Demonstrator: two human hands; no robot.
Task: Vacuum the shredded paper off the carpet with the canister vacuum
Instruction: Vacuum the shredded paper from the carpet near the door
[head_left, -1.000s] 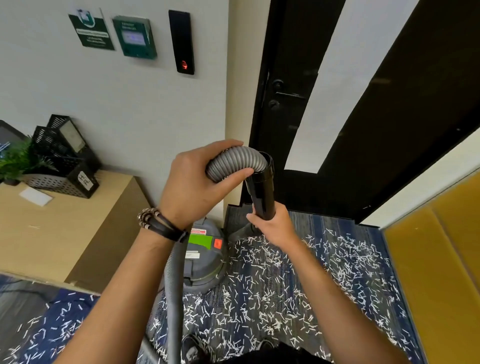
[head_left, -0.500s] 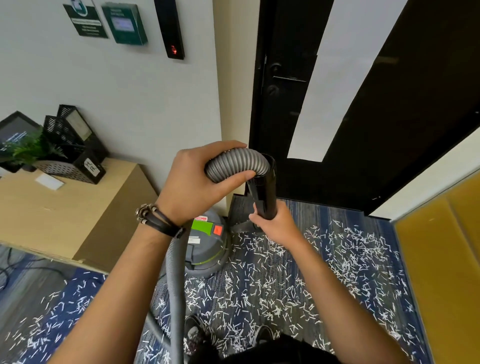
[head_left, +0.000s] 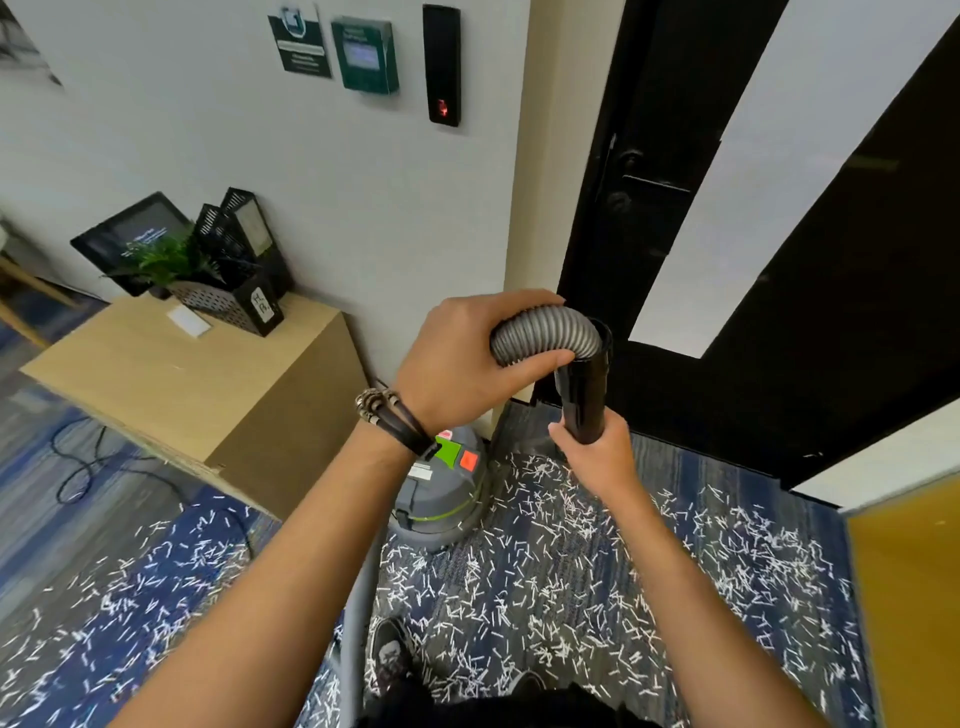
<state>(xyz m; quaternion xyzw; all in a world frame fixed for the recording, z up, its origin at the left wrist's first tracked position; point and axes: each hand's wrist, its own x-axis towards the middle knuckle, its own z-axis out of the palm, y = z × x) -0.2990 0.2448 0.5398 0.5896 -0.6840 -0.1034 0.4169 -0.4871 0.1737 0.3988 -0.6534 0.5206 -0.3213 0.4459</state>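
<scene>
My left hand (head_left: 457, 358) grips the grey ribbed hose (head_left: 550, 335) where it bends into the black tube (head_left: 584, 395). My right hand (head_left: 597, 457) grips that tube lower down, holding it upright in front of me. The hose drops behind my left forearm toward the floor. A grey canister vacuum (head_left: 441, 493) with a green and orange label stands on the carpet below my hands. White shredded paper (head_left: 597, 571) is scattered all over the blue-grey carpet (head_left: 675, 467) around my shoes.
A light wooden cabinet (head_left: 171, 384) stands to the left against the wall, carrying black mesh organisers (head_left: 234, 280) and a plant. A black cable (head_left: 83, 467) lies beside it. A black door (head_left: 831, 312) is ahead; a yellow panel (head_left: 909, 597) closes the right side.
The view has swung left, bringing more of the cabinet and left carpet in. Both hands keep the same hold on hose and tube.
</scene>
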